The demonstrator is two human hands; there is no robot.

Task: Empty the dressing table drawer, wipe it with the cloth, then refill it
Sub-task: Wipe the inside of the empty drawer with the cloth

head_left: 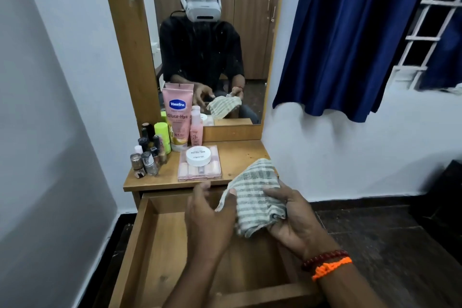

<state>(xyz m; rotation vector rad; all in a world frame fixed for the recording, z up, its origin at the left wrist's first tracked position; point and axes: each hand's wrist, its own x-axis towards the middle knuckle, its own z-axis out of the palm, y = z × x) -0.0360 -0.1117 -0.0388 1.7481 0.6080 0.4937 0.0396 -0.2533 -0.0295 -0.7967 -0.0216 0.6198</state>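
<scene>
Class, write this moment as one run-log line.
drawer: open, emptied | cloth: gripped by right hand, left hand pinching its edge | toiletries: on tabletop | wipe: pending

— The drawer (160, 245) and counter (240, 155)?
— Smooth, lightly glossy wood.
— The striped cloth (255, 197)?
— Woven, matt, coarse fabric.
— The Vaseline tube (177, 117)?
— Shiny pink plastic.

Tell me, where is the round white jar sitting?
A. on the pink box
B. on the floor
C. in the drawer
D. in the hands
A: the jar sits on the pink box on the table top.
</scene>
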